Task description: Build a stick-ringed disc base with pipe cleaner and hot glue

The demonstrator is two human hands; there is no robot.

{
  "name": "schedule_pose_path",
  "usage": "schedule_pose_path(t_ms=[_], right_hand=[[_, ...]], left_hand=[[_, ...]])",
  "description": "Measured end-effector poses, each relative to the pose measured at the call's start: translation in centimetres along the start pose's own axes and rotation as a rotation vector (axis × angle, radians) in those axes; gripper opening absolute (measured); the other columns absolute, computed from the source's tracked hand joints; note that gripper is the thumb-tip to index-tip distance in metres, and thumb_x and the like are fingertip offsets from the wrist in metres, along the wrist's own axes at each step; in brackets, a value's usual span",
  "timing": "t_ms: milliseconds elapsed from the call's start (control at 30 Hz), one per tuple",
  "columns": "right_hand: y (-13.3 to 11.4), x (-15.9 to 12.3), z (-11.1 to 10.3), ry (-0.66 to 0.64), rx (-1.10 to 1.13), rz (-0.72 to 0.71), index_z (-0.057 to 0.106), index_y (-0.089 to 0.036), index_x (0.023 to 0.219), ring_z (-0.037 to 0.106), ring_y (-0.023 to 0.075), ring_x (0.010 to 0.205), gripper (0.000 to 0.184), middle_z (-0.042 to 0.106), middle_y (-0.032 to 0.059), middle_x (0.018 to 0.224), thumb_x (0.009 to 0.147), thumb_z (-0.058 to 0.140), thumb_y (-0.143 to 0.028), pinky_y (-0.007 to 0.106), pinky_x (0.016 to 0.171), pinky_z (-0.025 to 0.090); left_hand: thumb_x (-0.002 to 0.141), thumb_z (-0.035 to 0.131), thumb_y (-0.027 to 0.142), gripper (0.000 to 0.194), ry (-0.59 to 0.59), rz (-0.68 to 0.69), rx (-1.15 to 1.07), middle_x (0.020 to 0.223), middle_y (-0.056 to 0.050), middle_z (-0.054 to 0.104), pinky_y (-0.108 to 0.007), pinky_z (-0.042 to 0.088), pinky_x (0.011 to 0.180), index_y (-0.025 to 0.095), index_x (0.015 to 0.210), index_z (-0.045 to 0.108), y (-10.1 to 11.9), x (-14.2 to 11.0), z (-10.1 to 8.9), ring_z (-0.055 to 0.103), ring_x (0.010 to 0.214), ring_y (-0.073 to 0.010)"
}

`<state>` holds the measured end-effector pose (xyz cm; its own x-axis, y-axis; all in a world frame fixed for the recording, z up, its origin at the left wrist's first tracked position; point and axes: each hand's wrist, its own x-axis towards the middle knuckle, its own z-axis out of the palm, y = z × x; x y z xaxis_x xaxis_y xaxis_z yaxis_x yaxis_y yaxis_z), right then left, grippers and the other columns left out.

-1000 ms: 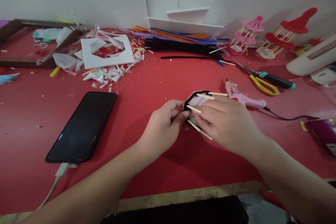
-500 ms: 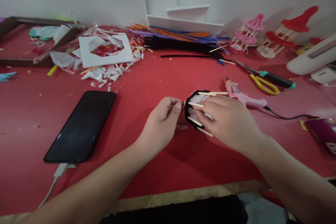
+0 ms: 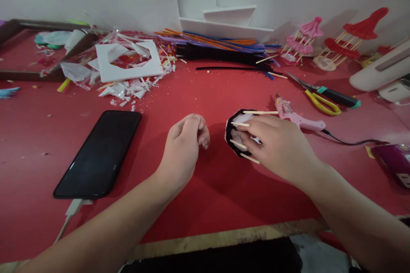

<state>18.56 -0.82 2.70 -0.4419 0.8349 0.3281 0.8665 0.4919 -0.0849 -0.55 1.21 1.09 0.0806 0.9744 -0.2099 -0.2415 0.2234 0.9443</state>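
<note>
Black-rimmed, the base [image 3: 228,135] sits in our right hand's [image 3: 282,143] grip, sticks [image 3: 238,144] pointing rightward, apart from our loosely closed left hand [image 3: 182,145].

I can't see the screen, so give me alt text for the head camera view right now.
Right hand holds a small black-rimmed piece with pale sticks; the left hand is apart from it, fingers curled. On the red table lie a phone, pink glue gun and scissors.
</note>
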Motion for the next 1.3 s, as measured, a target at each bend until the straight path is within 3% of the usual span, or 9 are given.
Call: schedule_pose_path(t_ms=[100, 267, 467, 600, 733, 833, 1133, 1300], right_hand=[[0.0, 0.0, 0.0, -0.004, 0.0, 0.004, 0.066, -0.017, 0.08, 0.063, 0.0192, 0.073, 0.024, 0.069, 0.004, 0.076, 0.096, 0.049, -0.024, 0.03, 0.062, 0.036], [-0.1, 0.1, 0.0, 0.003, 0.012, -0.01, 0.068, -0.017, 0.083, 0.065, 0.0212, 0.077, 0.022, 0.071, 0.0045, 0.08, 0.096, 0.051, -0.022, 0.032, 0.066, 0.039], [-0.2, 0.2, 0.0, 0.002, 0.002, -0.004, 0.069, -0.016, 0.081, 0.065, 0.0222, 0.074, 0.022, 0.07, 0.0036, 0.076, 0.095, 0.052, -0.022, 0.033, 0.064, 0.038], [-0.1, 0.1, 0.0, -0.009, 0.005, -0.001, 0.071, -0.016, 0.084, 0.065, 0.0221, 0.074, 0.024, 0.071, 0.0044, 0.08, 0.095, 0.051, -0.023, 0.033, 0.064, 0.038], [-0.1, 0.1, 0.0, 0.01, 0.002, -0.005, 0.07, -0.015, 0.082, 0.065, 0.022, 0.073, 0.025, 0.071, 0.0046, 0.077, 0.095, 0.05, -0.024, 0.033, 0.064, 0.038], [-0.1, 0.1, 0.0, 0.012, 0.005, -0.005, 0.071, -0.015, 0.085, 0.066, 0.0222, 0.074, 0.022, 0.072, 0.0051, 0.08, 0.094, 0.053, -0.022, 0.033, 0.064, 0.039], [-0.1, 0.3, -0.1, 0.0, 0.023, 0.006, 0.073, -0.015, 0.09, 0.067, 0.0231, 0.077, 0.02, 0.074, 0.0058, 0.085, 0.093, 0.054, -0.021, 0.033, 0.065, 0.041], [-0.1, 0.2, -0.1, -0.002, 0.018, 0.005, 0.072, -0.015, 0.087, 0.067, 0.023, 0.077, 0.021, 0.073, 0.0055, 0.082, 0.093, 0.053, -0.022, 0.033, 0.066, 0.042]], left_hand=[[0.09, 0.043, 0.015, 0.033, 0.032, -0.032, -0.006, 0.048, 0.005, 0.035, -0.022, 0.036, 0.048, 0.02, 0.057, 0.043, 0.0, 0.2, 0.2, 0.036, 0.048, -0.0089], [0.085, 0.067, 0.03, 0.016, 0.025, -0.026, -0.113, 0.073, -0.001, 0.07, -0.02, 0.051, 0.064, 0.016, 0.077, 0.066, -0.3, 0.3, 0.2, 0.06, 0.062, -0.0085], [0.072, 0.08, 0.019, 0.015, 0.029, -0.043, -0.195, 0.079, -0.004, 0.076, -0.019, 0.054, 0.067, 0.014, 0.078, 0.068, -0.4, 0.3, 0.2, 0.066, 0.064, -0.0083], [0.076, 0.075, 0.011, 0.011, 0.027, -0.046, -0.225, 0.078, -0.001, 0.073, -0.02, 0.055, 0.074, 0.015, 0.085, 0.069, -0.4, 0.4, 0.1, 0.068, 0.076, -0.0095], [0.091, 0.054, 0.01, 0.018, 0.027, -0.088, -0.163, 0.06, 0.005, 0.056, -0.014, 0.046, 0.057, 0.015, 0.093, 0.071, -0.1, 0.4, 0.0, 0.05, 0.054, -0.0035], [0.093, 0.049, 0.009, 0.022, -0.013, -0.061, -0.104, 0.057, 0.006, 0.051, -0.013, 0.042, 0.053, 0.016, 0.094, 0.069, 0.1, 0.2, 0.1, 0.043, 0.05, -0.004], [0.101, 0.043, 0.028, 0.032, -0.017, -0.119, -0.18, 0.036, 0.009, 0.036, -0.022, 0.05, 0.048, 0.019, 0.072, 0.056, 0.5, -0.2, 0.2, 0.035, 0.037, -0.0083], [0.093, 0.056, 0.041, 0.054, 0.005, -0.105, -0.124, 0.032, 0.006, 0.036, -0.023, 0.052, 0.05, 0.02, 0.048, 0.036, 0.5, 0.1, 0.1, 0.041, 0.036, -0.0086]])
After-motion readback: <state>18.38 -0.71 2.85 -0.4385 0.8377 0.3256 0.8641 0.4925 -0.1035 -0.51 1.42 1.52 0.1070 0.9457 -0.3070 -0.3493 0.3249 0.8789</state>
